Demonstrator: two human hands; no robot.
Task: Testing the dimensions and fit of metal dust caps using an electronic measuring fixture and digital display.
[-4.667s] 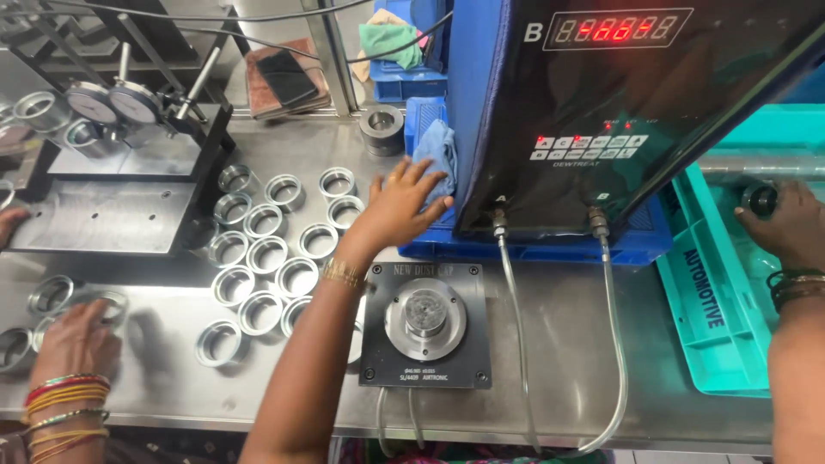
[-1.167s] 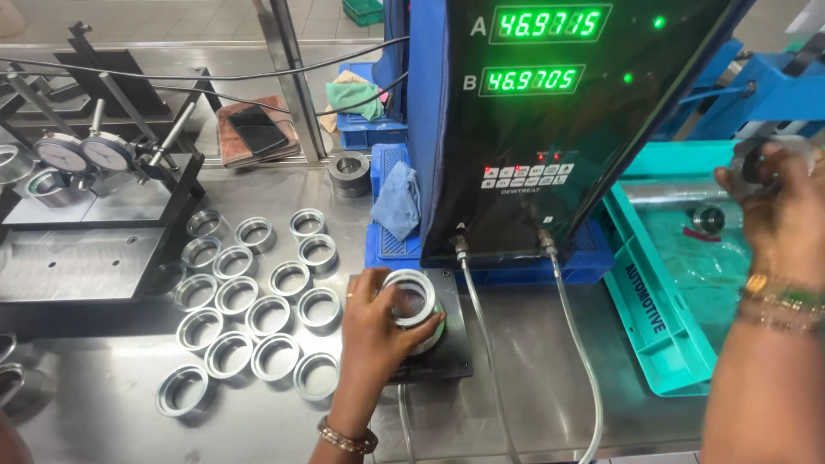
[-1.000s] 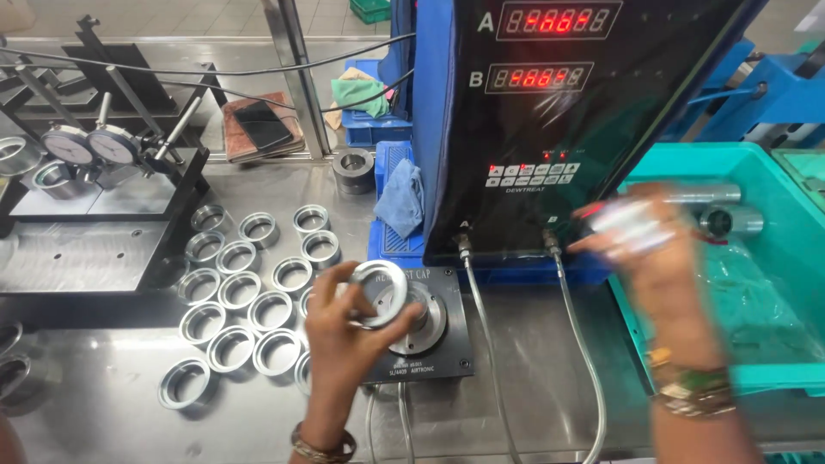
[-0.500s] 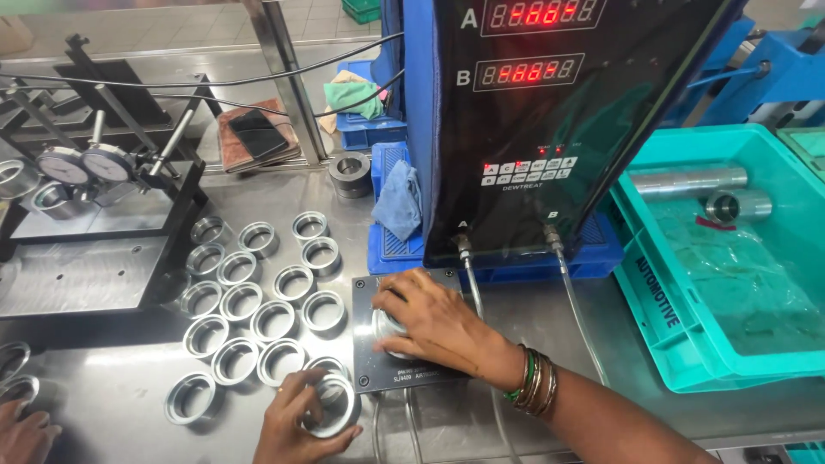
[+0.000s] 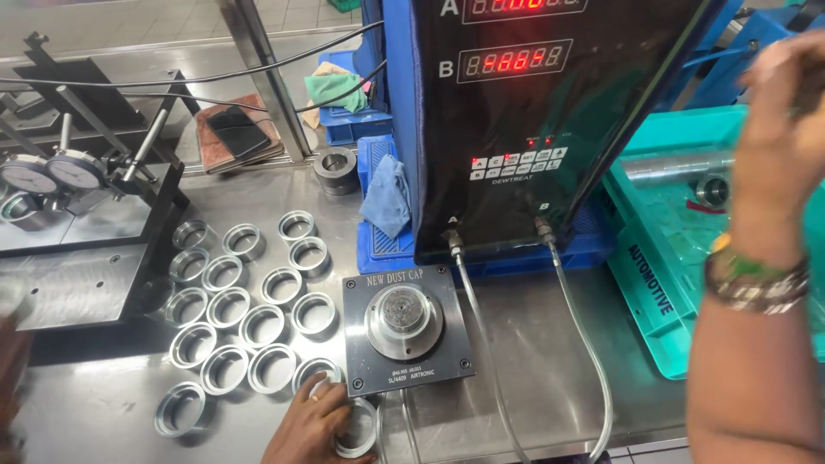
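Observation:
My left hand [image 5: 311, 423] is at the table's front edge, with its fingers closed on a short metal ring [image 5: 359, 430] resting just below the dark square gauge plate [image 5: 406, 330]. The round metal plug [image 5: 403, 320] on that plate is bare. My right hand [image 5: 784, 101] is raised high at the right, blurred, over the teal tray [image 5: 653, 301]. Its fingers are curled, and I cannot make out whether they hold anything. Several similar metal rings [image 5: 260, 325] lie in rows left of the plate.
A black readout box [image 5: 550, 112] with red digits stands behind the plate, with two hoses [image 5: 481, 344] running from it. A stand with dial gauges [image 5: 51, 176] is at the left. A blue cloth [image 5: 385, 196] and a phone [image 5: 235, 131] lie behind. A blurred hand [image 5: 10, 365] shows at the left edge.
My right hand has lifted off the gauge plate and swung up to the right, leaving the plug uncovered. My left hand stays at the front edge with the ring.

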